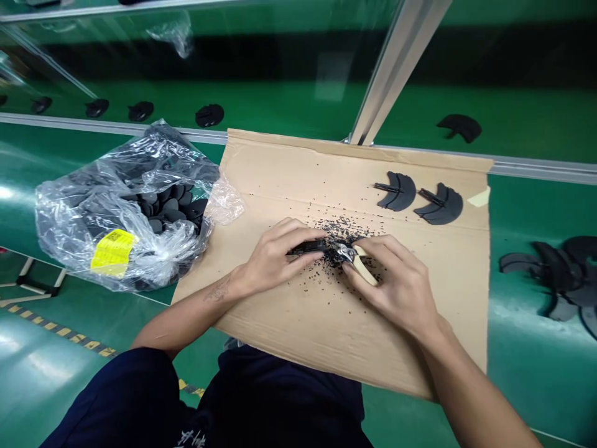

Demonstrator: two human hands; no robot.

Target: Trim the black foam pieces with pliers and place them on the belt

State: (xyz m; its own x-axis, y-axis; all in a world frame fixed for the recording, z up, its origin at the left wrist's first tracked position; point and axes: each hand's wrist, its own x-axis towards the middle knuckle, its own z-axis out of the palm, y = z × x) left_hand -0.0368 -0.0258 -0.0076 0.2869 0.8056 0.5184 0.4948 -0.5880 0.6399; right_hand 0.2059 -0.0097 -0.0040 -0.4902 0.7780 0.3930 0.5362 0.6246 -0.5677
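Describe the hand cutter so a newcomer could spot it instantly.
On the brown cardboard, find the scatter of black bits near the middle. There, the right hand holds the hand cutter, facing the black part in the left hand. Its cream handles and silvery head set it apart from those black neighbours.

Factory workshop: cardboard (280,323) is covering green bench (536,211); black parts (173,215) are filling plastic bag (69,205); striped tape (62,331) is crossing floor (41,367).

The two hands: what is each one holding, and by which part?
The left hand holds a black piece by its opposite sides; the right hand holds cutters by their pale handles.
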